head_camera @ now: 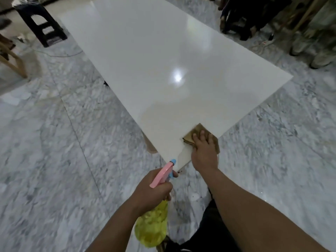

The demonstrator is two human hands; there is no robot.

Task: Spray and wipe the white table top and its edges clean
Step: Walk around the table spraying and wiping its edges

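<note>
Marble floor (54, 142) fills most of the view, grey-veined, with the long white surface (154, 60) running away across it from a near corner. That top shines and shows no smears or droplets that can be made out, so how much of it has been wiped cannot be judged from its look alone. The work now sits at the near corner, and by my reading the long edges and the far end may remain to be done.

At the far right stand chair legs and draped furniture (300, 30), close to the long side, and they would crowd anyone wiping that edge. A black step stool (41, 24) stands well apart at the upper left, and a wooden chair frame (12, 57) sits at the left border. A thin cable (60, 55) trails over the floor near the stool.

The right hand (204, 151) presses flat, fingers spread, on a brown cloth (196, 132) lying at the corner and overhanging the near edge. The left hand (152, 190) has its grip closed round a spray bottle (160, 179) with a pink head and yellow body, held just off the corner.
</note>
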